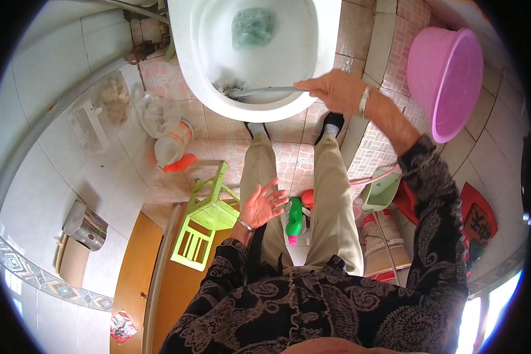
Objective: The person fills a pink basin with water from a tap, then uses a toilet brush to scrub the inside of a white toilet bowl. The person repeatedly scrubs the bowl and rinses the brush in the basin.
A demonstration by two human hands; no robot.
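My right hand (336, 90) grips the grey handle of a toilet brush (270, 90) above the front right rim of a white toilet bowl (256, 116). The brush's dark bristles (232, 88) press against the inner wall at the bowl's front left. Greenish, foamy water (253, 27) sits in the far part of the bowl. Over my left thigh, my left hand (263, 204) hangs with its palm up and fingers apart, holding nothing. A green bottle with a pink cap (294, 219) shows between my legs, beyond that hand.
A lime-green small chair (205, 217) stands left of my legs. Beside the left wall are a plastic jug (170, 148) and a clear plastic bag (157, 113). At the right, a pink basin (447, 84) rests above a tiled ledge (374, 146); a green dustpan (380, 190) lies nearer.
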